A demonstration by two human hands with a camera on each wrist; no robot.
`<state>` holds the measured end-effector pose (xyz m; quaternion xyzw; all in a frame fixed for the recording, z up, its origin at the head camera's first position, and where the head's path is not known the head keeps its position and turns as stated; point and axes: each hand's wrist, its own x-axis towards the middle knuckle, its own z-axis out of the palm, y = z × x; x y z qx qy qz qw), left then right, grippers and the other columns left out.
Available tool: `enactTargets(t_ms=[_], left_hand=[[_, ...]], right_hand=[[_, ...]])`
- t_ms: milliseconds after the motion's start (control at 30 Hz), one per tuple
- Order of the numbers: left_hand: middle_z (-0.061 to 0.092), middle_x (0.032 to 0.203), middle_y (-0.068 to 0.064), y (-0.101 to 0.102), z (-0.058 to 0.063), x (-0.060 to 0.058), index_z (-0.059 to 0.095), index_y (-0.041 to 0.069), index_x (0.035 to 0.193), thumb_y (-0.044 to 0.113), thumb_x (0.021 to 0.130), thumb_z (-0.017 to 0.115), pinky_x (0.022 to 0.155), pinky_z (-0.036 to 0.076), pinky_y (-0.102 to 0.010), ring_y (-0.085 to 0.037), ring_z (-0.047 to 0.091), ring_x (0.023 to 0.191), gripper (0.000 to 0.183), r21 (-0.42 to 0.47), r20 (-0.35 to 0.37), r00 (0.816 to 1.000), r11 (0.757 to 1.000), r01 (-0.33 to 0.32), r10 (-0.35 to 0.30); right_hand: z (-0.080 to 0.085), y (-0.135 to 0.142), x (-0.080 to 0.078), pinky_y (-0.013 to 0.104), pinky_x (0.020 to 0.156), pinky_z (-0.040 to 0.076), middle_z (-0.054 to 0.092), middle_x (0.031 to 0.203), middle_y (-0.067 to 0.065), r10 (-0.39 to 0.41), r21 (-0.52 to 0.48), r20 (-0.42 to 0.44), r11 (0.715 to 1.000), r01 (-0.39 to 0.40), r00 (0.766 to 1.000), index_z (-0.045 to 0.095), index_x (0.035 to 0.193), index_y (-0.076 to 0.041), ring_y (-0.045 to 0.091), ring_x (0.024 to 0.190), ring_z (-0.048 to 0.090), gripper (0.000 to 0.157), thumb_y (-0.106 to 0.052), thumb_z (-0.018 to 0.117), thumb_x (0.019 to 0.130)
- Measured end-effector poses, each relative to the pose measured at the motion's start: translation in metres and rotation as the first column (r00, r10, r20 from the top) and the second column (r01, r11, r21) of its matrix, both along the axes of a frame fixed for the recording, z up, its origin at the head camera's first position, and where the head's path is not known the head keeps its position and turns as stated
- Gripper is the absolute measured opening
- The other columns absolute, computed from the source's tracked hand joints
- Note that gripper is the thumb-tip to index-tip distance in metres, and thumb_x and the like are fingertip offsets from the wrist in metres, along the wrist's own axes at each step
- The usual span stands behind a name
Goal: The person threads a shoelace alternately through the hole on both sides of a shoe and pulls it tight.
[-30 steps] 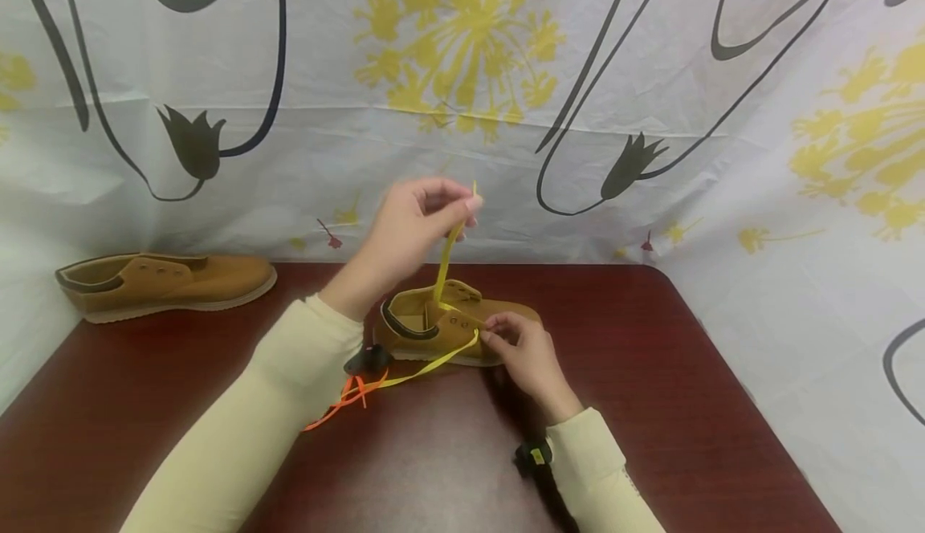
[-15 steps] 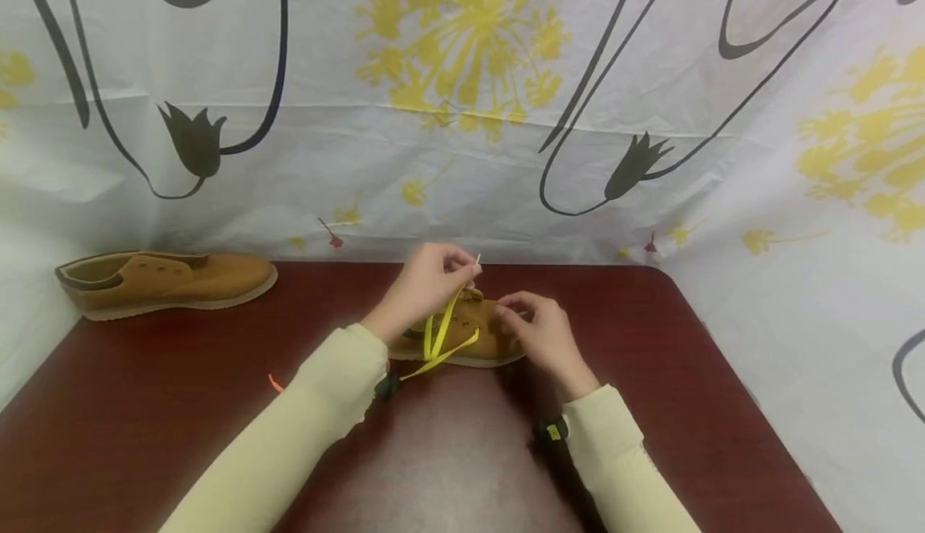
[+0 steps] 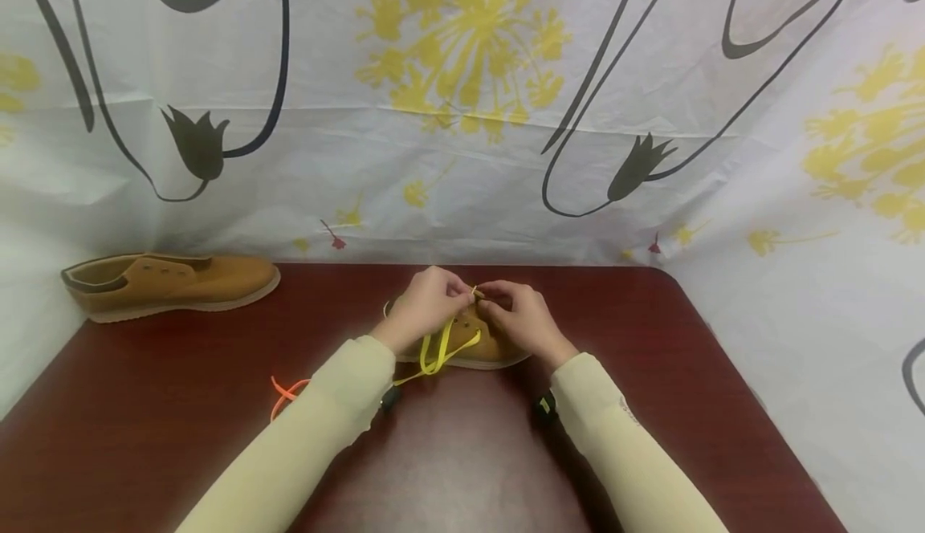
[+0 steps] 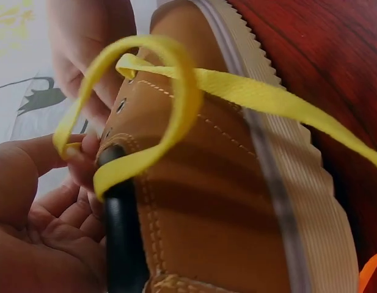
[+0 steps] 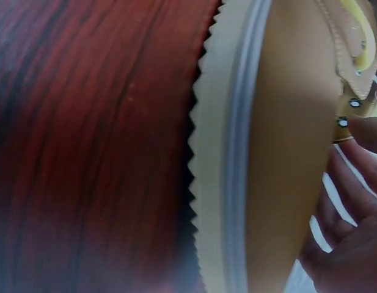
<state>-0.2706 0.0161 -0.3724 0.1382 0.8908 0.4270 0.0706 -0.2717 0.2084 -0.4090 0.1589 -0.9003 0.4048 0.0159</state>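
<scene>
A tan shoe (image 3: 499, 348) lies on the table, partly covered by both hands. Its yellow shoelace (image 3: 436, 363) comes out of a near-side eyelet and curls into a loop, clearest in the left wrist view as a yellow lace (image 4: 249, 93). My left hand (image 3: 425, 302) pinches that lace close to its tip, above the shoe opening. Opposite it, my right hand (image 3: 522, 315) grips the far eyelet flap; in the right wrist view the thumb lies by the flap's eyelets (image 5: 355, 104), fingers behind. The fingertips of both hands nearly meet, and whether the tip is inside an eyelet is hidden.
A second tan shoe (image 3: 181, 284), without a lace, stands at the table's back left. An orange lace (image 3: 284, 395) lies beside the left sleeve. A patterned white sheet (image 3: 448, 188) hangs behind the dark red table (image 3: 462, 453).
My left hand has come down with the lace tip toward the far flap. The right hand has left the near eyelets, shifted to the far flap and drawn close to the left.
</scene>
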Motion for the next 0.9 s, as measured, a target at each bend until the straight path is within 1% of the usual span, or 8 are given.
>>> enactTargets(t_ms=[100,167,300,400,467,633,800,900], left_hand=[[0.077,0.086,-0.003,0.002,-0.003,0.000,0.080,0.007,0.094,0.017,0.096,0.066,0.060,0.050,-0.023,-0.011,0.063,0.065,0.017,-0.026,-0.034,0.999,1.000,0.008,-0.009],[0.074,0.080,-0.001,0.003,-0.005,0.000,0.080,0.007,0.088,0.015,0.095,0.066,0.057,0.046,-0.021,-0.009,0.057,0.059,0.018,-0.044,-0.070,0.997,0.999,0.013,-0.016],[0.051,0.057,0.006,0.004,-0.010,0.000,0.068,0.011,0.065,0.012,0.092,0.063,0.051,0.033,-0.020,-0.007,0.038,0.049,0.027,-0.076,-0.103,0.995,0.997,0.009,-0.017],[0.037,0.050,0.007,0.006,-0.012,0.000,0.056,0.015,0.056,0.011,0.091,0.062,0.049,0.026,-0.022,-0.008,0.030,0.047,0.035,-0.094,-0.098,0.995,0.996,-0.003,-0.006],[0.035,0.048,0.008,0.008,-0.012,0.000,0.054,0.016,0.054,0.011,0.090,0.062,0.048,0.025,-0.023,-0.008,0.029,0.046,0.038,-0.106,-0.092,0.996,0.994,-0.020,0.010],[0.039,0.045,0.008,0.015,-0.013,0.000,0.049,0.019,0.049,0.011,0.089,0.062,0.044,0.023,-0.023,-0.009,0.033,0.043,0.043,-0.170,-0.098,0.993,0.982,-0.087,0.071],[0.045,0.045,0.007,0.022,-0.013,0.000,0.047,0.021,0.047,0.014,0.092,0.060,0.040,0.020,-0.023,-0.010,0.039,0.041,0.048,-0.219,-0.125,0.985,0.965,-0.146,0.121],[0.050,0.045,0.006,0.025,-0.013,0.000,0.048,0.021,0.047,0.015,0.093,0.060,0.040,0.020,-0.024,-0.011,0.042,0.041,0.048,-0.236,-0.118,0.982,0.957,-0.169,0.145]], right_hand=[[-0.004,-0.001,-0.003,0.040,0.088,0.059,0.075,0.117,0.009,0.003,-0.001,-0.001,1.000,-0.003,1.000,0.072,0.122,-0.012,0.022,0.103,0.074,0.024,-0.019,0.064,0.101],[-0.006,-0.002,-0.004,0.038,0.085,0.059,0.076,0.115,0.009,-0.006,-0.004,0.006,1.000,0.006,1.000,0.073,0.120,-0.011,0.021,0.099,0.073,0.023,-0.020,0.062,0.102],[-0.008,-0.002,-0.007,0.036,0.082,0.055,0.075,0.113,0.010,-0.025,-0.028,0.041,0.999,0.026,0.999,0.072,0.120,-0.011,0.021,0.095,0.069,0.024,-0.021,0.060,0.103],[-0.008,-0.002,-0.008,0.035,0.083,0.053,0.074,0.115,0.010,-0.039,-0.047,0.081,0.998,0.043,0.996,0.071,0.122,-0.011,0.022,0.095,0.067,0.025,-0.021,0.058,0.104],[-0.009,-0.003,-0.008,0.034,0.083,0.052,0.073,0.116,0.010,-0.047,-0.058,0.103,0.997,0.053,0.994,0.071,0.122,-0.011,0.021,0.097,0.066,0.025,-0.022,0.058,0.104],[-0.009,-0.004,-0.009,0.033,0.084,0.050,0.073,0.117,0.010,-0.062,-0.075,0.127,0.995,0.072,0.990,0.071,0.122,-0.011,0.023,0.099,0.064,0.025,-0.022,0.057,0.104],[-0.010,-0.004,-0.008,0.036,0.089,0.050,0.072,0.119,0.010,-0.068,-0.090,0.129,0.993,0.080,0.989,0.071,0.123,-0.011,0.024,0.104,0.064,0.026,-0.023,0.058,0.104],[-0.011,-0.003,-0.008,0.038,0.090,0.052,0.072,0.120,0.010,-0.062,-0.092,0.118,0.993,0.073,0.991,0.071,0.123,-0.011,0.024,0.105,0.065,0.026,-0.024,0.059,0.104]])
